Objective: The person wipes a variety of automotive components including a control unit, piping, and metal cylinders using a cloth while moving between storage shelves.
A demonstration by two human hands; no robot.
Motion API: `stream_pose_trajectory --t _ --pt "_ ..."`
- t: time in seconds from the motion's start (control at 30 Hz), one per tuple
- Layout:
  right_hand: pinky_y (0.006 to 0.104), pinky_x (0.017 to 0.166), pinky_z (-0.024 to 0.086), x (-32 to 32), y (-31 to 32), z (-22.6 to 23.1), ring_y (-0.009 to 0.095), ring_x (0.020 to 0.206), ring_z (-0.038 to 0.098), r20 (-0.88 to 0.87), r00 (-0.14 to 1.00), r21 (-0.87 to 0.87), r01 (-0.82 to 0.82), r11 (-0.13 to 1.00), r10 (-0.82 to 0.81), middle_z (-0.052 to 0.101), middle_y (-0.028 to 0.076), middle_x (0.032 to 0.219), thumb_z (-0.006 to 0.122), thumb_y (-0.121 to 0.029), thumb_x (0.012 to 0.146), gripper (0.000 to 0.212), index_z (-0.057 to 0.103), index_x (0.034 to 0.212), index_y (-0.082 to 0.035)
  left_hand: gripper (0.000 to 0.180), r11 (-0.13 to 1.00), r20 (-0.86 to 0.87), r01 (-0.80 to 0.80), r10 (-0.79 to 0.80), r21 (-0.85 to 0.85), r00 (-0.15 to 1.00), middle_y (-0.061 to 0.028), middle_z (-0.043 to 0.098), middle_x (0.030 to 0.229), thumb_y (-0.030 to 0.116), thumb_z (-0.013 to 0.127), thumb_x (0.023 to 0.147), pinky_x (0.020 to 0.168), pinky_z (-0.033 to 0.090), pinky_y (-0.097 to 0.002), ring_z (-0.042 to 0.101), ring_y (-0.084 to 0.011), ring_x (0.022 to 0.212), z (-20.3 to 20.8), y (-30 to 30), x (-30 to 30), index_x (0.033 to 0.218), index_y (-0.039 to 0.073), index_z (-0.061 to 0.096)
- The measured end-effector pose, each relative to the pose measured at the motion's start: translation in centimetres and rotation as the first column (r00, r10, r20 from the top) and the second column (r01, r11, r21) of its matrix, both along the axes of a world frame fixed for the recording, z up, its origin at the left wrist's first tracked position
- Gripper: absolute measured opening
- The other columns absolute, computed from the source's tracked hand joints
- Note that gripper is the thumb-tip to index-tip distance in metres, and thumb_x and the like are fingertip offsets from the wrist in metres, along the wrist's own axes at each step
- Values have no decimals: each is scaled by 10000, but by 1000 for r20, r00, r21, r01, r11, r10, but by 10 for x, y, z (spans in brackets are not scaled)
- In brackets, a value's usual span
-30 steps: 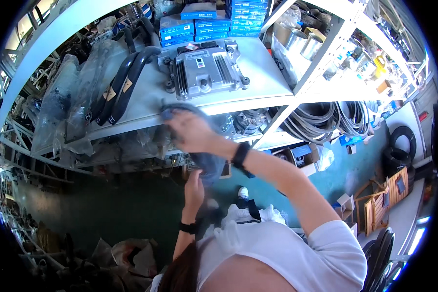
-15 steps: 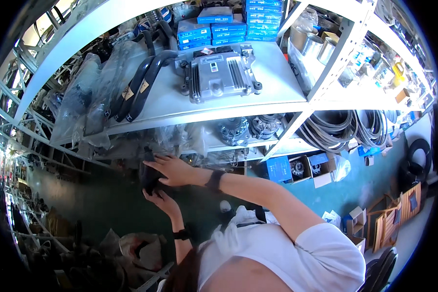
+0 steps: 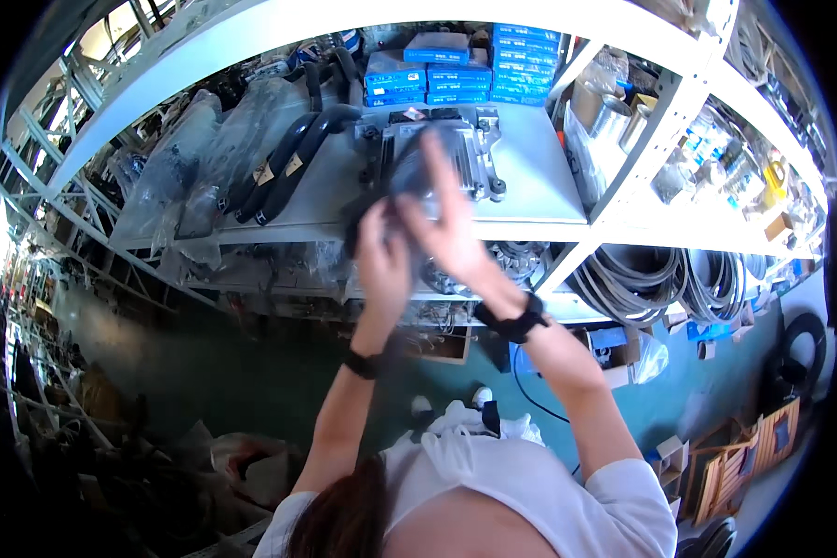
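Observation:
A black, curved, hose-like piece (image 3: 411, 169), smeared by motion, is held up between my two hands over the front of the shelf. My left hand (image 3: 382, 265) closes on its lower end. My right hand (image 3: 448, 228) presses along its right side, fingers pointing up and away. Behind it sits a finned grey metal control unit (image 3: 477, 167), largely hidden by the piece and my hands. Left of that unit, two black curved hoses (image 3: 293, 167) with small tags lie side by side on the white shelf (image 3: 539, 177).
Blue boxes (image 3: 525, 70) are stacked at the shelf's back. Plastic-wrapped parts (image 3: 181, 172) lie at its left. A white upright post (image 3: 656, 116) stands to the right. Coiled hoses (image 3: 646, 284) hang below, and a wooden folding chair (image 3: 749, 456) is at lower right.
Both hands have risen from below the shelf's left part, moving right and forward with the black piece. It is now in front of the control unit. My head view has shifted slightly.

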State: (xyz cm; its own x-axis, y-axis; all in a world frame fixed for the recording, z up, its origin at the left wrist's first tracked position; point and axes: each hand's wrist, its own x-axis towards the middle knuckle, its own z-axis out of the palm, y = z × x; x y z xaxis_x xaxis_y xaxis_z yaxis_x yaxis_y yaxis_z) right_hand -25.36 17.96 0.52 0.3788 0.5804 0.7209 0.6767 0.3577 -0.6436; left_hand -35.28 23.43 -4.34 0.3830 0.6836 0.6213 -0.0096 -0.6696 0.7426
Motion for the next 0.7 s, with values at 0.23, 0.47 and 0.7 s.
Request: stream_pose_trajectory --t 0.23,0.47,0.7 --pt "371 1010 240 82 2 12 351 1191 354 226 942 -243 300 923 -247 355 223 1292 486 -267 843 612 217 1330 -14 625 973 91 228 -225 -28 970 -214 573 905 37 498 811 714 442 -383 570 -355 829 -2 -45 79 1335 11 159" --pt "389 965 298 75 41 5 315 1129 428 484 870 -529 377 760 -95 500 167 1167 465 -380 819 478 466 1193 -83 498 976 -15 154 -158 -156 987 -156 590 880 46 508 819 735 442 -313 582 -247 801 -27 -26 54 1273 24 306" --pt "395 860 383 23 33 -15 288 1013 512 602 798 -285 254 924 -34 586 147 979 583 -272 695 390 585 1014 -47 244 903 -19 257 -280 -345 960 -205 586 872 44 513 802 692 451 -349 590 -323 788 -73 -22 21 1038 -15 493"
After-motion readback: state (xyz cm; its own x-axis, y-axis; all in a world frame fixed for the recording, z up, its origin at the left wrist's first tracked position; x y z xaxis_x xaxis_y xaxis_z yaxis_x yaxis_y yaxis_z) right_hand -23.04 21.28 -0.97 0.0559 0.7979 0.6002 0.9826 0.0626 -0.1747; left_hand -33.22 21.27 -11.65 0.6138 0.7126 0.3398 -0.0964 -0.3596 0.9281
